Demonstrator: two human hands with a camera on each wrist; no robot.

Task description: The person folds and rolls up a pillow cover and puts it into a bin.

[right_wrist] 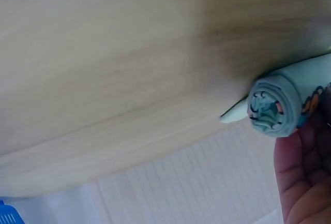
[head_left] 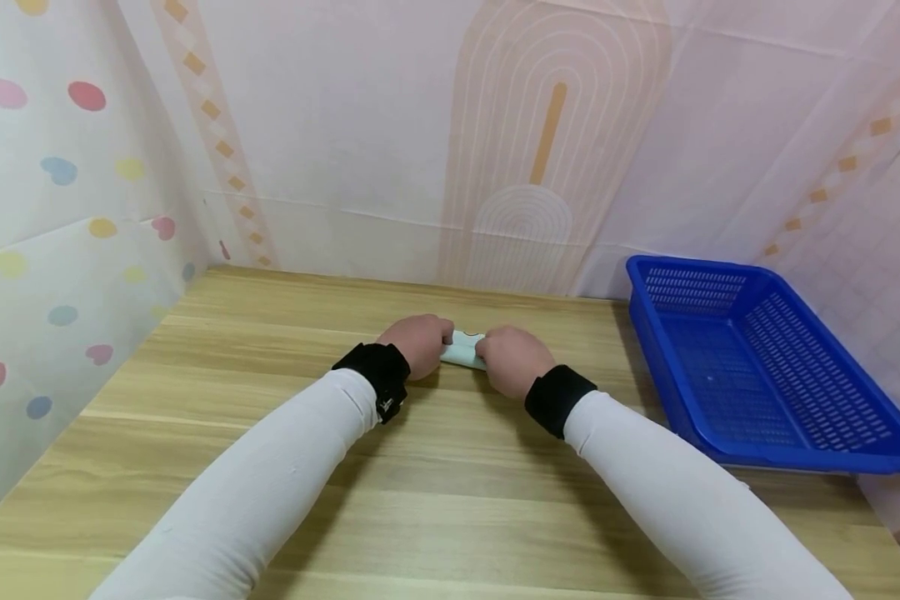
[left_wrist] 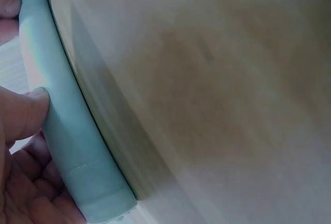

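Between the two hands lies a mint-green cloth (head_left: pixel 462 350) rolled into a tight tube on the wooden table. My left hand (head_left: pixel 418 347) grips its left part; in the left wrist view the thumb presses on the roll (left_wrist: pixel 77 131) with fingers curled beneath. At the other end, my right hand (head_left: pixel 516 360) holds the roll with fingers curled against it. Spiral layers and a bit of orange and dark print show at the roll's end (right_wrist: pixel 271 107) in the right wrist view. A small loose flap sticks out beside that end. The palms are hidden in the head view.
A blue plastic basket (head_left: pixel 663 367) with perforated walls stands at the right of the wooden table (head_left: pixel 435 483). Behind the table hangs a pale patterned cloth backdrop (head_left: pixel 345 125), and a dotted one (head_left: pixel 60 217) hangs on the left.
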